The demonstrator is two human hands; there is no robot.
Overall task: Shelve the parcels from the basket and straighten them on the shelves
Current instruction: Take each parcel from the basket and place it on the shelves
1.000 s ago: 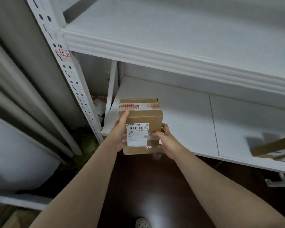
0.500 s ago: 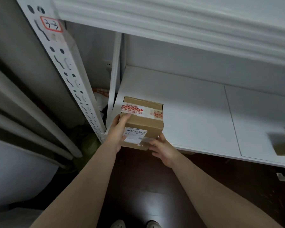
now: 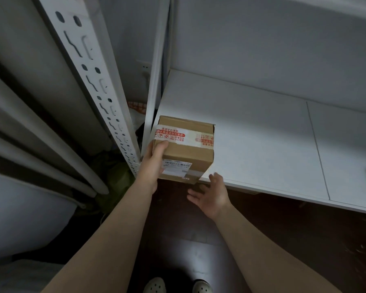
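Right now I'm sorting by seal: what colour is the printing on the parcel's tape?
Red on whitish tape across the parcel; head view best.

Open room on the shelf point(image 3: 262, 134) right of and behind the cardboard parcel point(image 3: 186, 151); front edge free to reach over. Front-left corner blocked: parcel, left hand point(image 3: 154, 163) gripping its left side, slotted upright point(image 3: 97, 81) just beside. Blurred object at far right.

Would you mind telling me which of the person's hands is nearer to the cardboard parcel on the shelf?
Left. The left hand grips the parcel by its left side, thumb on top; the right hand hovers open below its front right corner, apparently not touching.
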